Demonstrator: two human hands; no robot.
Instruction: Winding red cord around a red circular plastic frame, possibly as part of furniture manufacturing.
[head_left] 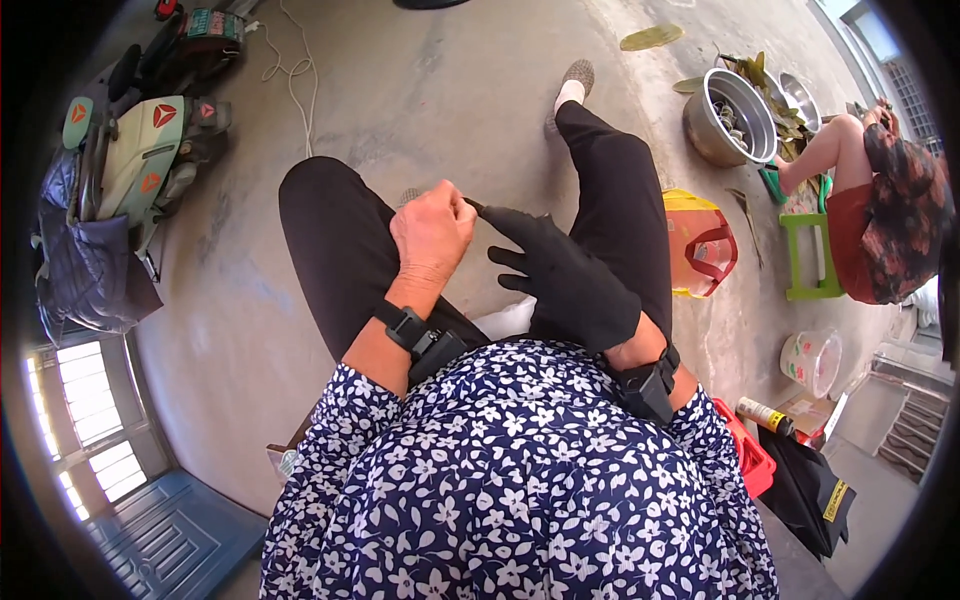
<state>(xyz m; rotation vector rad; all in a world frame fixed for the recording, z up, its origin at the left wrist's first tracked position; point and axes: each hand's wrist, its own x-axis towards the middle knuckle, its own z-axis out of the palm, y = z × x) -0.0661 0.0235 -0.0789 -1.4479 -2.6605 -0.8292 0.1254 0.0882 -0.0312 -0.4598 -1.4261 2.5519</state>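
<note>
My left hand (432, 232) is bare and closed, its thumb and finger pinching the tip of one finger of a black glove (580, 285). That glove is on my right hand (560, 262), whose other fingers are spread apart with nothing between them. The pinched glove finger is stretched toward my left hand. Both hands are above my lap, between my knees, and a dark band with a small device is strapped on each wrist. A white thing (505, 318) shows partly beneath my hands; its kind is hidden.
A red and yellow bag (700, 245) stands beside my right leg. Farther right are a metal pot (732, 118), long leaves (785, 105), and another person on a green stool (808, 260). A plastic bucket (812, 360) and red basket (742, 450) are nearer. A scooter (150, 150) stands left.
</note>
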